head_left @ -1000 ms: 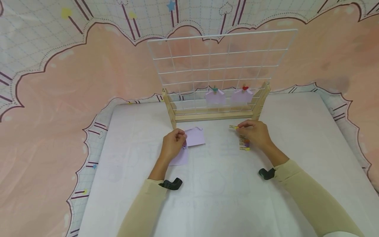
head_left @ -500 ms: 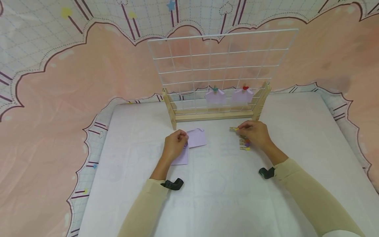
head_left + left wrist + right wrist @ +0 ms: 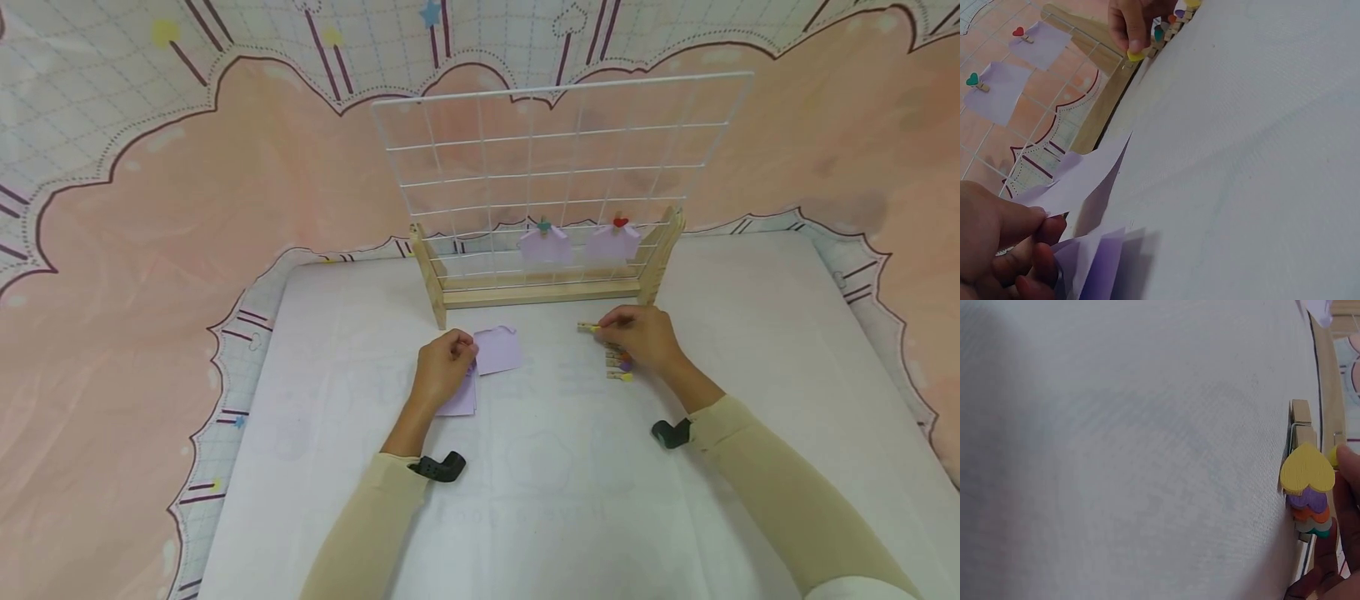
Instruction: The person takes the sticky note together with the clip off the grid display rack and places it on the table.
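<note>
With thumb and fingers, my left hand (image 3: 441,368) pinches a lilac paper square (image 3: 498,350) by its left edge. More lilac paper (image 3: 459,398) lies under and beside that hand; in the left wrist view its sheets (image 3: 1105,262) stand near the curled lower fingers. My right hand (image 3: 641,335) pinches a small wooden clothespin (image 3: 587,327) with a yellow heart, raised a little off the table. Just below it lies a row of heart clothespins (image 3: 1307,469), topped by yellow, purple and orange hearts in the right wrist view. The hand partly covers this row.
Behind the hands stands a white wire grid (image 3: 558,172) in a wooden base (image 3: 540,294). Two lilac papers hang low on it, one (image 3: 545,247) under a green heart clothespin, the other (image 3: 613,244) under a red one. A white cloth (image 3: 540,500) covers the table.
My left hand has shifted slightly right, carrying the paper square with it. The right hand keeps its grip on the yellow-heart clothespin and has edged slightly left.
</note>
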Action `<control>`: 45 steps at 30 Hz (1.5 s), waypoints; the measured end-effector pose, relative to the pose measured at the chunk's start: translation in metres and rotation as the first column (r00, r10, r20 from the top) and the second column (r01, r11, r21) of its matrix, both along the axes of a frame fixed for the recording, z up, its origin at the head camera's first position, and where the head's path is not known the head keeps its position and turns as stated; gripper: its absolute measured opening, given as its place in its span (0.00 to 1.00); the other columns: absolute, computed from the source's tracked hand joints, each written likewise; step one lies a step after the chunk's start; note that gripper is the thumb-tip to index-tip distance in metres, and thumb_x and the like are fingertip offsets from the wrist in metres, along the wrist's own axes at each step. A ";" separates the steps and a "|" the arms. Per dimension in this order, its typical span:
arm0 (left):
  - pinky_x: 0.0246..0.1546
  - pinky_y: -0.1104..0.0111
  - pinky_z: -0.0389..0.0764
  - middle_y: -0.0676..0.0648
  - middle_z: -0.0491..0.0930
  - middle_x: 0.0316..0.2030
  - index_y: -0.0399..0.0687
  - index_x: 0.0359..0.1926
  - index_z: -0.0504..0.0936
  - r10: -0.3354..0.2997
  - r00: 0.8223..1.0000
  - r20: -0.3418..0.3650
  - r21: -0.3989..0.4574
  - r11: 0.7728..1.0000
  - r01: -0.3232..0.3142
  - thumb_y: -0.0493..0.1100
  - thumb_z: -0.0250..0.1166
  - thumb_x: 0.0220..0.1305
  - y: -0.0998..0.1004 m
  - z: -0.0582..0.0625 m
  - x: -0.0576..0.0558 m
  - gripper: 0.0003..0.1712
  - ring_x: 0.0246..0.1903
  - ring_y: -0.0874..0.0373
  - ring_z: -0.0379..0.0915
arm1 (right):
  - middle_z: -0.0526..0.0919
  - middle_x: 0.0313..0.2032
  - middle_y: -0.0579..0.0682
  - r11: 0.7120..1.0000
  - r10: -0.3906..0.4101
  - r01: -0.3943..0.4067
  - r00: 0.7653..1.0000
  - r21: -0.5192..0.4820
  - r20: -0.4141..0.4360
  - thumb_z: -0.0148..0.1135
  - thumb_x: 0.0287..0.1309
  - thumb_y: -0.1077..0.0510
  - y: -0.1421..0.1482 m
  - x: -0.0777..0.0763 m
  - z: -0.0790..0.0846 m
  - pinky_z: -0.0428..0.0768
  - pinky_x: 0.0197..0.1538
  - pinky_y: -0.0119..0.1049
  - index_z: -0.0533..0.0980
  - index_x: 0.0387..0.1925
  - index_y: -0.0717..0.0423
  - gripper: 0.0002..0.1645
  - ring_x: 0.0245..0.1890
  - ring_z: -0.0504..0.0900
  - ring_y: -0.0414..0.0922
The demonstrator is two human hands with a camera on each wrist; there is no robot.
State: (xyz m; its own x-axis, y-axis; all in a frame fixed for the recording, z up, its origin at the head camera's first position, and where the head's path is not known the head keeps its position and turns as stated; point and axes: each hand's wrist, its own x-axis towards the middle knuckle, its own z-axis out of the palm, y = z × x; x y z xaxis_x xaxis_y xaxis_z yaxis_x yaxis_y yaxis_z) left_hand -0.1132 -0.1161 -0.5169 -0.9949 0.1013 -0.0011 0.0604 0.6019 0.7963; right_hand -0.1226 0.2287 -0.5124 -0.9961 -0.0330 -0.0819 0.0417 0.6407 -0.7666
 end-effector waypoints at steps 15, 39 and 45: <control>0.26 0.73 0.71 0.47 0.84 0.27 0.42 0.40 0.85 0.004 1.000 -0.014 -0.032 0.999 -0.005 0.39 0.66 0.69 0.004 -0.001 0.001 0.05 0.24 0.61 0.71 | 0.87 0.32 0.51 0.998 0.016 -0.018 0.999 0.058 0.042 0.75 0.59 0.53 -0.002 -0.003 0.003 0.74 0.35 0.37 0.87 0.39 0.52 0.09 0.31 0.77 0.47; 0.31 0.71 0.74 0.47 0.84 0.27 0.41 0.37 0.84 0.016 0.999 -0.035 -0.063 0.998 -0.019 0.39 0.69 0.65 0.007 0.000 0.002 0.05 0.27 0.58 0.76 | 0.86 0.29 0.49 0.997 0.011 -0.014 0.999 0.075 0.042 0.76 0.57 0.53 -0.004 -0.003 0.004 0.72 0.32 0.35 0.88 0.37 0.52 0.09 0.29 0.76 0.46; 0.31 0.71 0.75 0.47 0.84 0.27 0.42 0.37 0.84 0.017 0.999 -0.042 -0.051 0.999 -0.019 0.39 0.70 0.65 0.007 0.000 0.003 0.05 0.27 0.58 0.77 | 0.87 0.30 0.50 0.996 0.004 -0.008 0.999 0.084 0.050 0.75 0.58 0.52 -0.004 -0.003 0.002 0.73 0.32 0.35 0.88 0.38 0.51 0.09 0.29 0.76 0.46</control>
